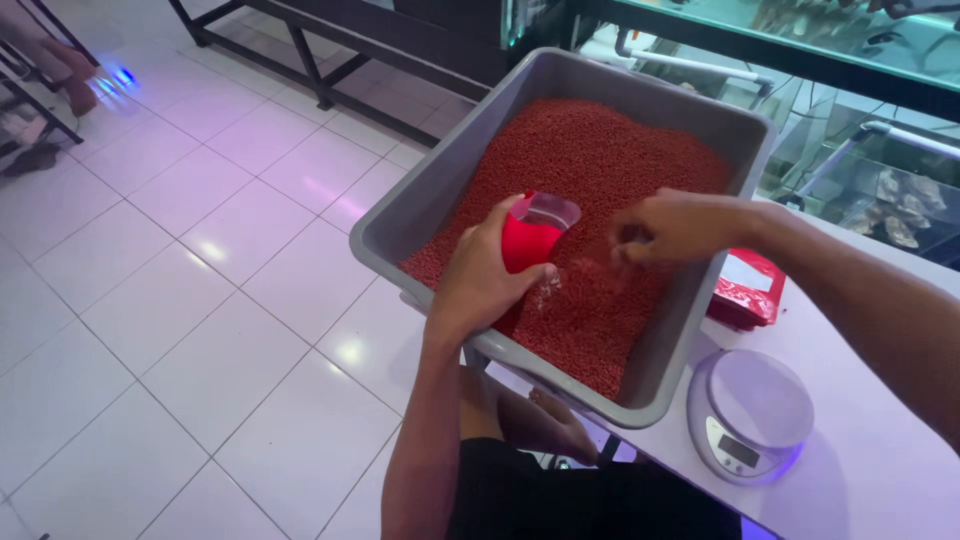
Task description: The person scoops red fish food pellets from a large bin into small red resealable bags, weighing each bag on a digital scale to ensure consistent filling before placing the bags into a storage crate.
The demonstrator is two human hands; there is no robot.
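A grey plastic tub [420, 195] holds a deep bed of small red pellets [590, 160]. My left hand [485, 275] grips a clear plastic bag [535, 235] that is mostly full of red pellets, its mouth open at the top, held just above the pellet bed. My right hand [665, 225] hovers over the pellets right of the bag, fingers pinched together, a few pellets seeming to drop from it. I cannot tell how much it holds.
A small round white digital scale [750, 410] sits on the white table [880, 480] right of the tub. A red packet [750, 290] lies behind the scale. Glass aquarium tanks [880, 190] stand at the back. White tiled floor [200, 300] lies to the left.
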